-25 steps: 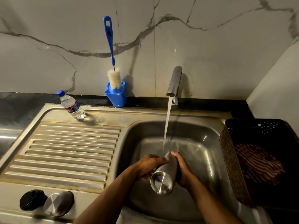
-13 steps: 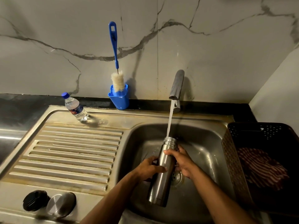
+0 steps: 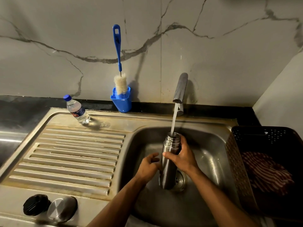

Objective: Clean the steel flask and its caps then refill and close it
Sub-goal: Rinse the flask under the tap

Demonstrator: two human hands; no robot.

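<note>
The steel flask [image 3: 168, 167] stands nearly upright in the sink basin [image 3: 211, 154], its open threaded mouth right under the running tap [image 3: 180, 89]. Water streams into the mouth. My right hand [image 3: 183, 156] grips the flask's upper body just below the threads. My left hand [image 3: 148, 166] is beside the flask's left flank with fingers loosely curled, touching it at most lightly. A black inner cap [image 3: 36, 204] and a steel outer cap [image 3: 63, 208] lie on the drainboard's front left corner.
A blue bottle brush [image 3: 118, 63] stands in a blue holder [image 3: 122, 102] at the back wall. A small plastic water bottle [image 3: 77, 110] sits at the drainboard's back. A dark perforated basket [image 3: 237, 161] with a striped cloth [image 3: 265, 171] is right of the sink.
The flask went from lying tilted, base toward me, to upright with its mouth under the stream. My left hand has let go of its side and my right hand moved up to the neck.
</note>
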